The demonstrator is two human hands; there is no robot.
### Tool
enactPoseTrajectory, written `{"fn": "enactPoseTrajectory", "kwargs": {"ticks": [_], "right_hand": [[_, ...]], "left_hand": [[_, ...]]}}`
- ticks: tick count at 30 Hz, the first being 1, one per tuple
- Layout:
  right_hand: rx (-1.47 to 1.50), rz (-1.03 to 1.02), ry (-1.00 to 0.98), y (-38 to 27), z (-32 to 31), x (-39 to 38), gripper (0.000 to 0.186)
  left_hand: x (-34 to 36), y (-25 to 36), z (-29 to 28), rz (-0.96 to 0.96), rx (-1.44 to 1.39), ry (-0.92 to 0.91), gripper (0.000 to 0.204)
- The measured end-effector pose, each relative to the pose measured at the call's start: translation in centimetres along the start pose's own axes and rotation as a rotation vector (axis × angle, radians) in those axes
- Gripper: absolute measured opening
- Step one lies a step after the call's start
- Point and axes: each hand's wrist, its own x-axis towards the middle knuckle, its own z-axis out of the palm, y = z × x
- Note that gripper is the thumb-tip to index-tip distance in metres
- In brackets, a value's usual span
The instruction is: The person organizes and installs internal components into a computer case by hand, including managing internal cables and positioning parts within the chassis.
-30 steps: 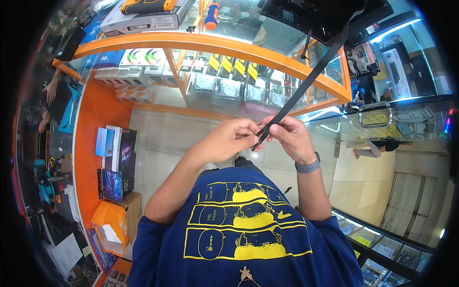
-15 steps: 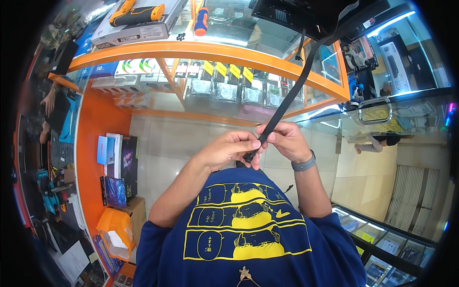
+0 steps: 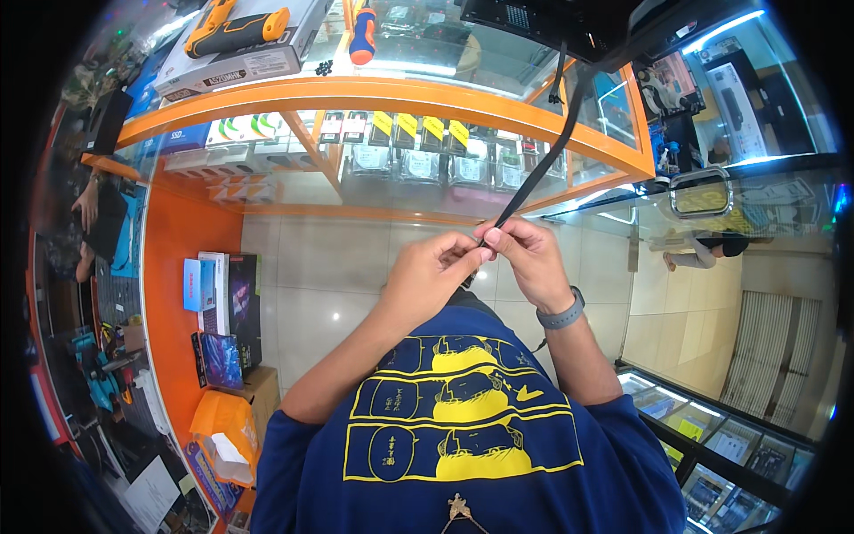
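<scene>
Delicately pinching a flat black strip (image 3: 532,182) mid-frame with left hand (image 3: 434,274) and right hand (image 3: 531,260), probably using both for finer control.

Orange-framed glass counter (image 3: 400,93): orange-and-black handheld power tool (image 3: 238,36) sits on a flat grey-white cardboard box (image 3: 267,64) toward the left corner. Orange-and-blue screwdriver handle (image 3: 363,40) is right of it, near the front edge. Silver drives in clear packs (image 3: 420,166) line the shelf below. Orange plastic bag (image 3: 222,416) touches a brown carton (image 3: 261,392).
</scene>
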Motion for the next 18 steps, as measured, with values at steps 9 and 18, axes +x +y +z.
{"fn": "enactPoseTrajectory", "kwargs": {"ticks": [9, 18], "right_hand": [[-0.065, -0.088, 0.049, 0.4, 1.2, 0.3, 0.019], [0.166, -0.035, 0.203, -1.4, 1.4, 1.1, 0.022]], "left_hand": [[0.1, 0.1, 0.1, 0.178, 0.249, 0.097, 0.019], [-1.5, 1.4, -1.3, 0.181, 0.344, -0.019, 0.018]]}}
